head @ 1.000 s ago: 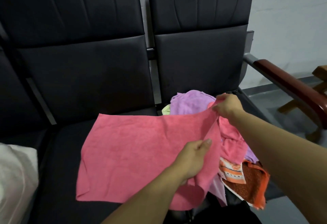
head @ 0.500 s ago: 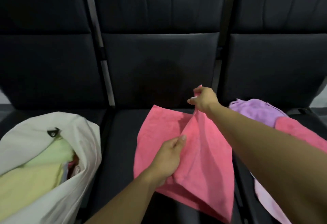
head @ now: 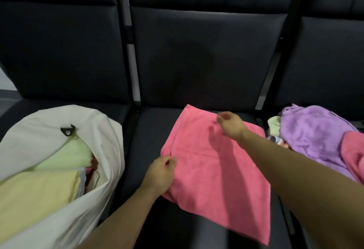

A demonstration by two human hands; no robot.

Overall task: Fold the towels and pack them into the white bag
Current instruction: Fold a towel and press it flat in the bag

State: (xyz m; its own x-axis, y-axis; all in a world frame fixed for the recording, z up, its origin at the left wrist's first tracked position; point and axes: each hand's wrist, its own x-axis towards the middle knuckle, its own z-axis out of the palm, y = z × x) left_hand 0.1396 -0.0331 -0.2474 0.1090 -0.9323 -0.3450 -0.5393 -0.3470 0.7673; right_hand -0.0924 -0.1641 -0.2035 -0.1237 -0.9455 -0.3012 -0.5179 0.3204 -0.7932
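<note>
Pink towel (head: 212, 170) now flat, grips unclear, bag (head: 102, 130) cropped

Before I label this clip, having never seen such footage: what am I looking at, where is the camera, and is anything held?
No machine here: a person's two bare arms, filmed by a camera worn on their head, looking down at a row of dark seats. A pink towel lies on the middle seat. The left hand pinches its left edge; the right hand is at its far part, though whether it grips is unclear. On the left, a white bag already holds yellow-green towels. On the right lies a pile with a purple towel.
</note>
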